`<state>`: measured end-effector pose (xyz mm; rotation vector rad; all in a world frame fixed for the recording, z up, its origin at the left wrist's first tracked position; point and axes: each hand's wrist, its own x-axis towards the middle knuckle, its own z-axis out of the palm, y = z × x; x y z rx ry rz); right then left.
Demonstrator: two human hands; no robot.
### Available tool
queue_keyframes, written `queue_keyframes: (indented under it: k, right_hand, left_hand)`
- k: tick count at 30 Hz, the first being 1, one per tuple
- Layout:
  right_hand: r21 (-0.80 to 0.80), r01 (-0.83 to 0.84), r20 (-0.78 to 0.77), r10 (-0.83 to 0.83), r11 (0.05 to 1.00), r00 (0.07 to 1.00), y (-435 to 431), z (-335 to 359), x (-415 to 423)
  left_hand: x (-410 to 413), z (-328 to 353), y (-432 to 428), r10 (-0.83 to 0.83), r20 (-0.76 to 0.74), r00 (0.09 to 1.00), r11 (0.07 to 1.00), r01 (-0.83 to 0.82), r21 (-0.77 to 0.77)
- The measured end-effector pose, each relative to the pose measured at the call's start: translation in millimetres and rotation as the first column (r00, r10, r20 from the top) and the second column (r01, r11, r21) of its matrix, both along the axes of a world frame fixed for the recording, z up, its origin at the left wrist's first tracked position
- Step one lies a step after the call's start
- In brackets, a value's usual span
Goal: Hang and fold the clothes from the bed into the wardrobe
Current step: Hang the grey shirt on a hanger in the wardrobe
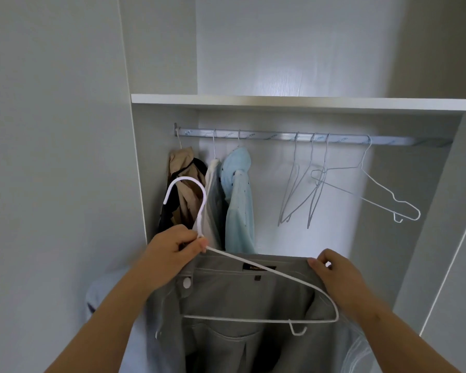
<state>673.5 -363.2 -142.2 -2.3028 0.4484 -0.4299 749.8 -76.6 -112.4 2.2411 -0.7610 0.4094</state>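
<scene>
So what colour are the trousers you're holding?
The trousers are grey, with a white button at the waist. The head view shows them best.

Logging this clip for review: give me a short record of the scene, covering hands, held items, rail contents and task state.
left hand: pinches neck of white hanger
right hand: grips waistband of grey trousers
hanger position: across the trousers' waistband, hook up
rail: three hung garments at left, four empty wire hangers at right
task state: trousers not yet hung
</scene>
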Motion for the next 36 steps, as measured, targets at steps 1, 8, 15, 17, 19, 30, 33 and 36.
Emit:
queue_keyframes:
  k: [1, 8, 15, 17, 19, 30, 33, 36]
  right_hand:
    - [-0.026, 0.021, 0.028, -0.021, 0.999, 0.999, 1.0, 1.0, 0.7]
    - [-0.175, 0.086, 0.037, -0.081, 0.981, 0.996, 0.5, 5.8, -4.4]
    - [-0.122, 0.128, 0.053, -0.122, 0.984, 0.991, 2.0, 2.3, -7.4]
    - [-0.08, 0.123, 0.092, -0.116, 0.989, 0.989, 4.2, 2.0, -6.4]
    - [-0.017, 0.102, 0.141, -0.098, 0.995, 0.985, 8.6, 5.1, -5.6]
    - [-0.034, -0.511, -0.024, 0.51, 0.859, 0.86, 68.4, 31.1, -29.9]
    - [0.015, -0.412, 0.091, 0.409, 0.911, 0.908, 62.8, 21.9, -31.1]
    - [-0.14, 0.058, 0.465, 0.014, 0.988, 0.885, 53.6, 16.4, -29.7]
  left_hand:
    - [1.1, -0.4, -1.1, 0.019, 0.037, 0.999, 1.0, -0.019, -0.004]
    - [5.7, 3.1, -1.5, 0.15, 0.238, 0.96, 0.984, -0.122, -0.129]
    - [1.0, 6.7, -7.9, 0.212, 0.375, 0.903, 0.974, -0.165, -0.154]
    - [-2.3, 6.8, -14.1, 0.207, 0.41, 0.888, 0.977, -0.168, -0.129]
    - [-5.6, 5.4, -20.8, 0.191, 0.456, 0.869, 0.982, -0.168, -0.092]
    - [-13.1, -3.6, -32.4, 0.322, 0.293, 0.9, 0.937, -0.259, -0.233]
    - [-23.0, -1.8, -29.0, 0.255, 0.231, 0.939, 0.946, -0.194, -0.258]
    - [-28.8, -4.4, -27.1, 0.213, 0.212, 0.954, 0.951, -0.153, -0.268]
